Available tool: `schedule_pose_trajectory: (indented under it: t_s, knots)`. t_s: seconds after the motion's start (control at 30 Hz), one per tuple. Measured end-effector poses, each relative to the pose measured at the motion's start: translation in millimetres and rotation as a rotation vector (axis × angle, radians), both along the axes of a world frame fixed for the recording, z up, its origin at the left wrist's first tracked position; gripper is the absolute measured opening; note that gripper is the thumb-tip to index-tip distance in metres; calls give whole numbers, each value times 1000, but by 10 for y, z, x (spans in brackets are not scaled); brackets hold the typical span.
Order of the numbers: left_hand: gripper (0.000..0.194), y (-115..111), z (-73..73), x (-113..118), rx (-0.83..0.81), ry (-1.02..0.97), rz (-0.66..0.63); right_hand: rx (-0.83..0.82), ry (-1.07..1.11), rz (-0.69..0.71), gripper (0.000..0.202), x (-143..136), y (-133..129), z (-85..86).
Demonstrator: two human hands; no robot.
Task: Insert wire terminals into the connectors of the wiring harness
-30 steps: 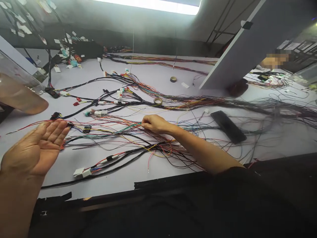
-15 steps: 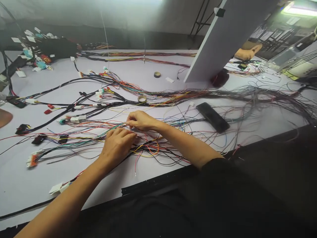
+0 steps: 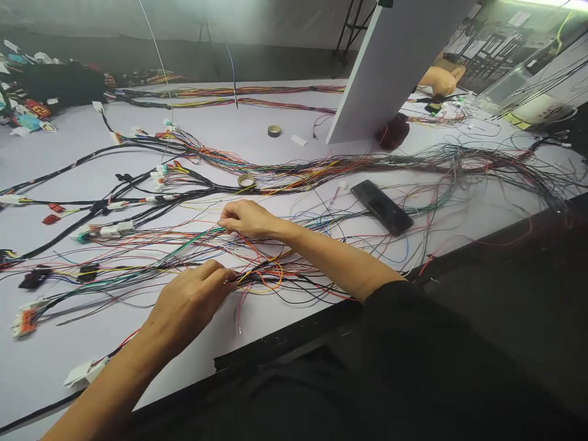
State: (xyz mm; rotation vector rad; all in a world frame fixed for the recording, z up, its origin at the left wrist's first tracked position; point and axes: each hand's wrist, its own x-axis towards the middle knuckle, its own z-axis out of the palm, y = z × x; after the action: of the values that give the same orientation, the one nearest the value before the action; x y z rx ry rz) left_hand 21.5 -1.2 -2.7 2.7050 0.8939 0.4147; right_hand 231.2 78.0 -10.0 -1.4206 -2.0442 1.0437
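Note:
Loose coloured wires (image 3: 160,242) run across the white table under and around both hands. My right hand (image 3: 243,219) pinches green wires at the upper side of this bundle. Closer to the table's front edge, my left hand (image 3: 197,294) has its fingers closed on dark wires near a yellow loop (image 3: 281,275). An orange and white connector (image 3: 27,320) and black connectors (image 3: 87,272) lie at the wires' left ends. A pink wire (image 3: 237,312) hangs down beside my left fingertips.
A black phone (image 3: 382,207) lies right of my right hand. Tape rolls (image 3: 246,180) rest on and behind the rear harness (image 3: 367,162). An upright white panel (image 3: 376,67) stands behind, with another person's hand (image 3: 438,81) beyond it. White connectors (image 3: 85,372) lie at front left.
My left hand has moved toward the front edge, away from my right hand, and onto the darker wires. My right hand keeps its pinch on the green wires. The view has shifted right.

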Motion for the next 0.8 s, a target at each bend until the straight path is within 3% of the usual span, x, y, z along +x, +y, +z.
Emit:
schedule_pose_trajectory:
  t_s: [0.27,0.57,0.8]
  knots:
    - [16,49,91,-143,-53,-148,9,41,-260,103,26,129,-324,162]
    - [16,77,-60,-116,-5,-159,44,55,-447,94,28,373,-786,138]
    - [22,134,-109,-94,0,-103,117,-39,-290,11,17,458,-762,186]
